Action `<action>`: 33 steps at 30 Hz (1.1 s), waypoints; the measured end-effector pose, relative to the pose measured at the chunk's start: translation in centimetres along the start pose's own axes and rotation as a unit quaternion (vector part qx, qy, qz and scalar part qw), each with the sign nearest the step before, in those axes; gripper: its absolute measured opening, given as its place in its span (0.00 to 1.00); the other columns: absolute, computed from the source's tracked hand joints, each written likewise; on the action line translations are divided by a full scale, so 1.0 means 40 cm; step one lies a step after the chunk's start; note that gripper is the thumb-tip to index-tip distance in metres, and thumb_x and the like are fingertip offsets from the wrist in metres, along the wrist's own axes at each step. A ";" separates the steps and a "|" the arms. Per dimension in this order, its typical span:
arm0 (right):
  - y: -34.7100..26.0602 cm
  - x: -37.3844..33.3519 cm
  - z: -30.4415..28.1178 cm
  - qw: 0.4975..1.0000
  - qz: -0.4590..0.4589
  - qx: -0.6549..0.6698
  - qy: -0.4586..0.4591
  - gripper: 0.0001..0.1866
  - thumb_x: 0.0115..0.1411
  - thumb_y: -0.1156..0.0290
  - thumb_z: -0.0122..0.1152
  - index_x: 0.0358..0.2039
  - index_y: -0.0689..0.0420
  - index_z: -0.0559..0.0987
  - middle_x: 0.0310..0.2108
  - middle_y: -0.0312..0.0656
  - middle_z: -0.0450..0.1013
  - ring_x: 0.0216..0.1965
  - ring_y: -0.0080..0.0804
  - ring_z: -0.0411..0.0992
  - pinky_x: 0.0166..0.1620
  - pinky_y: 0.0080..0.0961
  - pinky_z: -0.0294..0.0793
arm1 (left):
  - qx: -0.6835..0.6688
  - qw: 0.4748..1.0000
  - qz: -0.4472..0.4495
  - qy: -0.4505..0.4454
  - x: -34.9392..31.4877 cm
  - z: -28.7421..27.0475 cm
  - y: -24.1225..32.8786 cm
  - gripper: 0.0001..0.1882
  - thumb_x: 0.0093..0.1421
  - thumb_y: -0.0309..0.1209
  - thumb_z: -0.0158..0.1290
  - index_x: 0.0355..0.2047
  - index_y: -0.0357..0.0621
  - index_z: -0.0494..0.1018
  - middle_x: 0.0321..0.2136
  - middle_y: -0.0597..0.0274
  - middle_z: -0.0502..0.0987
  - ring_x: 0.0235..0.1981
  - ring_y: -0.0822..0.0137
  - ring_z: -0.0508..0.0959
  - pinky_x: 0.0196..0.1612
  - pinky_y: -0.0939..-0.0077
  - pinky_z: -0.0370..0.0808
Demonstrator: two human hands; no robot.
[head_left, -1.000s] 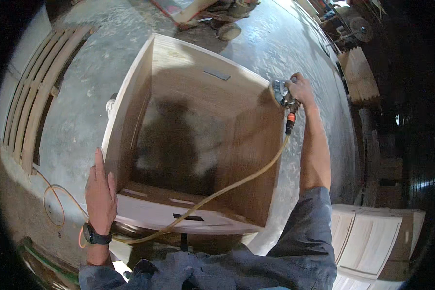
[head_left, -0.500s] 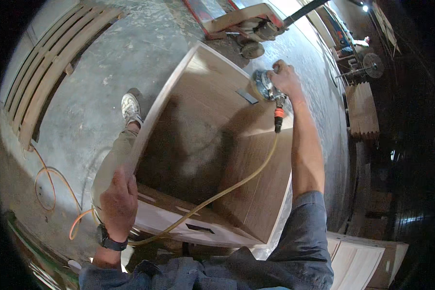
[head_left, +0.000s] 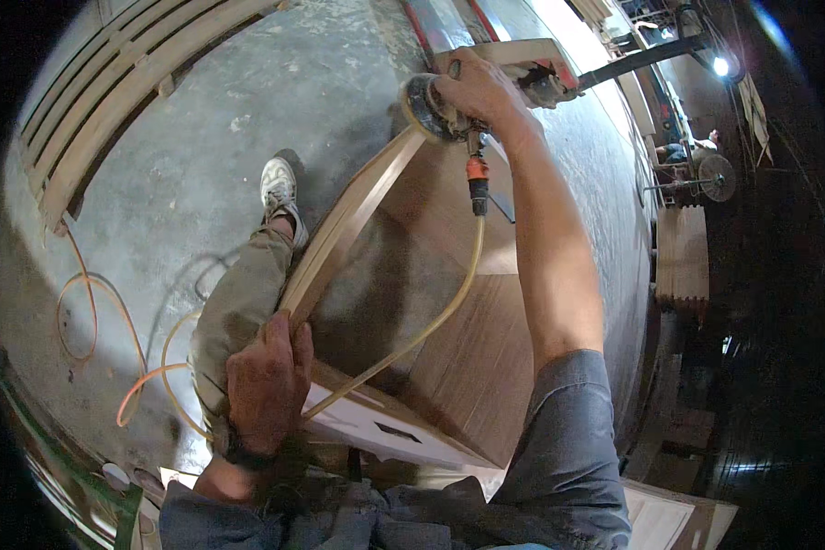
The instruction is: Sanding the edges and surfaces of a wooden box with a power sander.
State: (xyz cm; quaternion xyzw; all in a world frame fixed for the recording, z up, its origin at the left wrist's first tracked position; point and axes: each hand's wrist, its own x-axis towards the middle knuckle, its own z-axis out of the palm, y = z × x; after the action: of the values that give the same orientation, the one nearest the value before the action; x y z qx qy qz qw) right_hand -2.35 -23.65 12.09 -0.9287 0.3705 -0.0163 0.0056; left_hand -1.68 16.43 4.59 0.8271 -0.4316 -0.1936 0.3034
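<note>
My right hand (head_left: 488,90) is closed over the top of a round air sander (head_left: 428,108). The sander's pad rests at the far left corner of an open wooden box (head_left: 472,335). From its orange-and-black hose coupling (head_left: 478,181), a yellowish air hose (head_left: 431,328) runs across the box's opening toward my left wrist. My left hand (head_left: 270,385), with a dark watch on the wrist, is wrapped round the near end of the box's left edge (head_left: 350,220). My trousered leg and light shoe (head_left: 280,188) are just left of the box.
Slatted wooden pallets (head_left: 124,87) lie at the far left. An orange hose (head_left: 84,280) loops over the concrete floor (head_left: 211,165). Beyond the box stands a red-forked pallet jack (head_left: 545,78). Stacked boards (head_left: 683,257) and another person (head_left: 701,144) appear to the right.
My right hand has moved the sander leftward and farther away, from the far right side to the far left corner. My left hand has shifted right and taken hold of the box's left edge.
</note>
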 end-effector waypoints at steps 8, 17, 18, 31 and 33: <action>-0.182 -0.260 -0.013 0.994 -0.107 0.004 -0.006 0.21 0.53 0.57 0.56 0.45 0.54 0.74 0.44 0.60 0.68 0.46 0.65 0.70 0.46 0.53 0.74 | -0.241 0.948 0.000 0.206 -0.026 0.003 -0.030 0.14 0.68 0.32 0.43 0.47 0.34 0.70 0.33 0.44 0.77 0.36 0.54 0.79 0.42 0.65 0.75; -0.467 -0.605 -0.066 0.981 -0.152 0.063 -0.097 0.15 0.57 0.67 0.52 0.45 0.55 0.74 0.47 0.56 0.65 0.48 0.58 0.67 0.47 0.48 0.73 | -0.443 0.853 -0.075 0.266 -0.157 -0.030 -0.191 0.19 0.71 0.34 0.39 0.56 0.35 0.64 0.49 0.54 0.71 0.48 0.63 0.71 0.54 0.69 0.66; -0.477 -0.632 -0.059 0.983 -0.143 0.061 -0.093 0.15 0.57 0.67 0.52 0.45 0.55 0.74 0.47 0.56 0.65 0.48 0.58 0.67 0.47 0.48 0.73 | -0.446 0.854 -0.069 0.258 -0.172 -0.026 -0.205 0.19 0.71 0.34 0.39 0.56 0.35 0.64 0.49 0.54 0.71 0.48 0.63 0.71 0.54 0.69 0.66; -0.507 -0.916 -0.023 0.973 -0.189 0.135 -0.020 0.11 0.54 0.68 0.56 0.38 0.53 0.78 0.40 0.50 0.68 0.41 0.47 0.69 0.32 0.36 0.78 | -0.358 0.901 -0.127 0.208 -0.293 -0.041 -0.299 0.25 0.71 0.45 0.38 0.59 0.39 0.61 0.50 0.52 0.73 0.49 0.61 0.73 0.55 0.65 0.66; -0.447 -1.008 -0.047 0.981 -0.158 0.105 -0.033 0.11 0.55 0.67 0.56 0.39 0.53 0.78 0.42 0.49 0.68 0.43 0.48 0.68 0.34 0.37 0.78 | -0.352 0.907 -0.120 0.199 -0.292 -0.038 -0.293 0.25 0.71 0.44 0.39 0.59 0.38 0.62 0.51 0.51 0.73 0.49 0.61 0.73 0.55 0.65 0.66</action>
State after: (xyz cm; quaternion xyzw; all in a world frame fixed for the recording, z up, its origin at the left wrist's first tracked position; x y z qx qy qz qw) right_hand -19.33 17.06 13.32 -0.9696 0.2154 -0.0257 0.1129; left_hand -0.24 31.86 -1.45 0.7338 -0.1637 -0.1988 0.6287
